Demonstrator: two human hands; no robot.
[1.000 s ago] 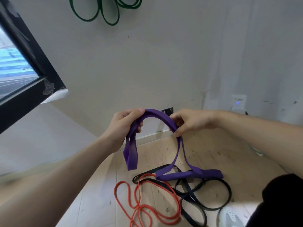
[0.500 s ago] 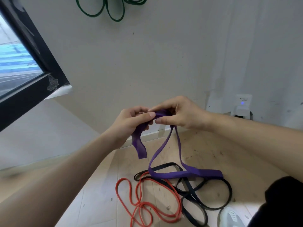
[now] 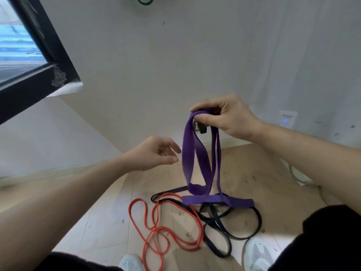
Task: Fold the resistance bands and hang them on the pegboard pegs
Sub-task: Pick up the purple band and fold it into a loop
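Dark window frame (image 3: 46, 38) – slanting across the upper left, standing out from the pale wall (image 3: 156, 65). Green band (image 3: 145, 3) – hanging on that wall, showing only as an arc at the top edge. Orange band (image 3: 156, 228) is lying in loose loops on the wooden floor (image 3: 109, 222), left of centre; black bands (image 3: 209, 211) are tangling with it to the right. A white wall unit (image 3: 286, 118) is glowing with a blue light, far right. Two pale shoes (image 3: 130, 262) (image 3: 257, 253) are showing at the bottom edge.

Bare floor is lying open left of the orange loops, and clear air is separating the hands from the wall ahead.

Left hand (image 3: 154, 153) is hovering just beside the purple band (image 3: 188, 153), fingers loosely curled, holding nothing. Right hand (image 3: 224, 118) is pinching the gathered top of the purple band between thumb and fingers; the band's strands are hanging down, the lower end resting on the black bands.
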